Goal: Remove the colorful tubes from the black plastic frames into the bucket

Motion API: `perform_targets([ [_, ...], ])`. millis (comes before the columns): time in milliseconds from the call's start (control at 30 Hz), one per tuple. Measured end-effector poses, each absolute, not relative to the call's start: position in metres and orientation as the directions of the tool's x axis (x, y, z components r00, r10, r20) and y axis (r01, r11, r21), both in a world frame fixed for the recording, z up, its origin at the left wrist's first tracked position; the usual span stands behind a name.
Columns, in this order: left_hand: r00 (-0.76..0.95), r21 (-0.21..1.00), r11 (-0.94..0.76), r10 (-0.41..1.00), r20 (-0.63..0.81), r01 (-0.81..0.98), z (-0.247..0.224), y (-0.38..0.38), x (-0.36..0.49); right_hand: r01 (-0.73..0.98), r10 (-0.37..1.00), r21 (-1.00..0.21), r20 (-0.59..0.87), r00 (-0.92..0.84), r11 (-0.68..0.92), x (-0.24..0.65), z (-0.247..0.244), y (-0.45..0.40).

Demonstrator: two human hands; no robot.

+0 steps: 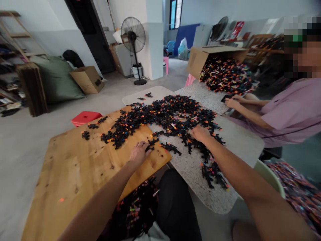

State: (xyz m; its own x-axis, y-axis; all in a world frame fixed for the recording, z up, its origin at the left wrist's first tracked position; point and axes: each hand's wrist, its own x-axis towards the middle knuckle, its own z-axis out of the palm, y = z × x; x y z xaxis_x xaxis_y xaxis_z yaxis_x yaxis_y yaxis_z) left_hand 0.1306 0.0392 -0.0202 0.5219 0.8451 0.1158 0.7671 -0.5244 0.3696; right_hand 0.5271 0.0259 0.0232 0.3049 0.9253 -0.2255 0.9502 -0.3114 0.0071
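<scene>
Small black toy guns with orange and coloured tips form a wide heap [173, 108] across a wooden table and a speckled stone-like table. My left hand [138, 153] rests near the wooden table's corner, its fingers closed on a black toy gun [151, 143]. At the near side of the heap is my right hand [200, 134], fingers bent together among the pieces; what they hold is too small to tell. Between my hands another toy gun [171, 148] lies on the speckled table.
The wooden table [82, 167] extends left, the speckled table [240, 140] right. A person in a pink shirt [293, 110] sits at the right. A tipped cardboard box [198, 62] spills more pieces behind. A red stool [86, 117] stands beyond the wooden table.
</scene>
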Motion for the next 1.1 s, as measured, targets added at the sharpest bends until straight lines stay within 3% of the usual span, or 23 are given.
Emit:
perform_targets([
  [100,0.435,0.495,-0.436,0.892,0.125,0.752,-0.018,0.039,0.120,0.949,0.936,-0.003,-0.166,0.311,-0.316,0.524,0.028,0.021],
  [167,0.320,0.606,-0.312,0.942,0.099,0.732,-0.016,0.037,0.113,0.937,0.940,-0.081,-0.056,0.336,-0.340,0.520,0.031,0.021],
  [233,0.214,0.750,-0.166,0.976,0.034,0.640,-0.014,0.032,0.109,0.895,0.927,-0.290,0.054,0.370,-0.340,0.508,0.032,0.018],
  [300,0.194,0.897,-0.031,0.979,-0.061,0.440,-0.010,0.024,0.109,0.742,0.922,-0.611,0.050,0.383,-0.275,0.484,0.031,0.008],
  [367,0.270,0.978,0.059,0.956,-0.112,0.198,-0.004,0.012,0.112,0.414,0.950,-0.892,-0.048,0.309,-0.180,0.448,0.029,-0.009],
  [400,0.322,0.991,0.083,0.940,-0.113,0.107,0.001,0.006,0.114,0.216,0.969,-0.967,-0.088,0.232,-0.139,0.427,0.027,-0.018],
  [500,0.449,0.993,0.079,0.887,-0.108,0.082,0.020,-0.013,0.121,-0.268,0.991,-0.959,-0.114,0.074,-0.091,0.365,0.024,-0.045],
  [600,0.514,0.967,-0.008,0.849,-0.127,0.253,0.042,-0.027,0.123,-0.418,0.995,-0.905,-0.093,0.032,-0.071,0.324,0.026,-0.060],
  [933,0.621,0.768,-0.527,0.752,0.221,0.364,0.071,-0.047,0.107,-0.227,0.995,-0.974,0.025,-0.095,0.003,0.311,0.029,-0.071],
  [1100,0.690,0.650,-0.643,0.682,0.244,0.405,0.077,-0.047,0.098,-0.057,0.989,-0.994,0.095,-0.110,0.089,0.315,0.034,-0.079],
])
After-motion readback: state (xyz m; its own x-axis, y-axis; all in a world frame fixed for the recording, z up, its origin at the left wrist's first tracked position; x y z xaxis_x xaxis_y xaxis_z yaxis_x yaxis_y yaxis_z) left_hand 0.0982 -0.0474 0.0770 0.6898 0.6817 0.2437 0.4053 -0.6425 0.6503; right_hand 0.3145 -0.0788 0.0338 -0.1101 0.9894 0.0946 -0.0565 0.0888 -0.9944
